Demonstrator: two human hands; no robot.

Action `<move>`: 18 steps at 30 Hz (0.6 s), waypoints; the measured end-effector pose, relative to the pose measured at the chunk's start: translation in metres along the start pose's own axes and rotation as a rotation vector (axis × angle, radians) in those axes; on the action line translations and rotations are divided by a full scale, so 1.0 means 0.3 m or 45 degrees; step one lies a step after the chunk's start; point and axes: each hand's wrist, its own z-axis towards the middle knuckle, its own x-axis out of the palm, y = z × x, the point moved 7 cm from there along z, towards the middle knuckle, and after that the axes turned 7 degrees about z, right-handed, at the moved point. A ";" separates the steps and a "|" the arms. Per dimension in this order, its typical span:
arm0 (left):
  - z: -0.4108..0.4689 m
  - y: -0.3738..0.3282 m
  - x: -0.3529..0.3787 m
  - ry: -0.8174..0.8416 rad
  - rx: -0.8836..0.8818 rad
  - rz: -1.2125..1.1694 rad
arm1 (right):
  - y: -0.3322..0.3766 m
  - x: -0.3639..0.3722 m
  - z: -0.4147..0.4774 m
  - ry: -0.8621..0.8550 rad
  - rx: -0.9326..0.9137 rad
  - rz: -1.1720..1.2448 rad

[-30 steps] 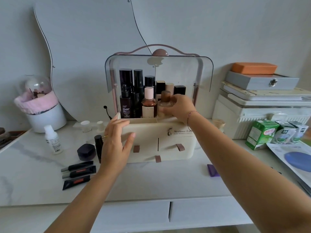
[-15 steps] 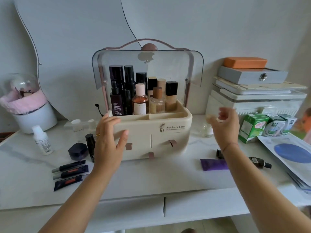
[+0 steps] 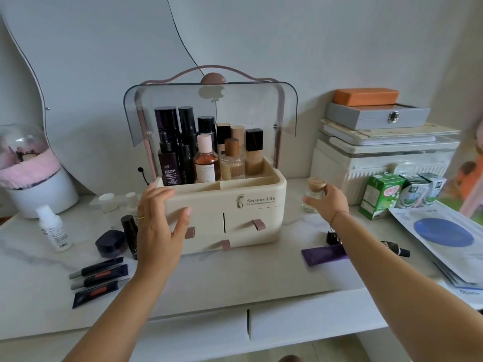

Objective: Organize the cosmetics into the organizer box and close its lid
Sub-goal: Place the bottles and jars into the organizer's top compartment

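Observation:
The cream organizer box (image 3: 251, 220) stands mid-table with its clear smoky lid (image 3: 261, 105) swung up. Several bottles (image 3: 206, 163) stand upright in its top tray. My left hand (image 3: 159, 226) lies with straight, spread fingers at the box's front left corner. Right of the box, my right hand (image 3: 332, 202) grips a small glass bottle with a wooden cap (image 3: 315, 190) that stands on the table. Loose on the table are a purple tube (image 3: 324, 254), a black dropper bottle (image 3: 394, 248), three dark tubes (image 3: 99, 278), a dark jar (image 3: 111, 242), a black stick (image 3: 130, 231) and a white bottle (image 3: 53, 228).
A stack of storage boxes (image 3: 379, 152) fills the back right, with green cartons (image 3: 379, 199) and sheet-mask packets (image 3: 444, 236) in front. A white pot with pink fluff (image 3: 39, 189) sits at the back left. A wavy mirror (image 3: 78, 74) leans on the wall.
My right hand left the bottles in the tray, swung right and down, and now grips the small wooden-capped bottle beside the box. My left hand stayed at the box's front left corner.

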 end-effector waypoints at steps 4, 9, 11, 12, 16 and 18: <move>0.000 0.004 0.002 0.008 0.008 0.000 | 0.044 -0.036 -0.048 -0.034 -0.041 -0.024; 0.000 0.011 0.006 0.009 0.022 -0.010 | 0.238 -0.152 -0.268 -0.211 -0.309 0.281; 0.000 0.011 0.008 0.009 0.028 -0.018 | 0.334 -0.182 -0.359 -0.207 -0.420 0.448; 0.000 0.011 0.009 0.010 0.031 -0.021 | 0.383 -0.184 -0.389 -0.181 -0.476 0.514; -0.003 0.016 0.009 0.026 0.049 -0.007 | 0.542 -0.087 -0.398 0.025 -0.571 0.615; -0.003 0.016 0.004 0.040 0.062 0.006 | 0.588 -0.012 -0.357 0.082 -0.562 0.522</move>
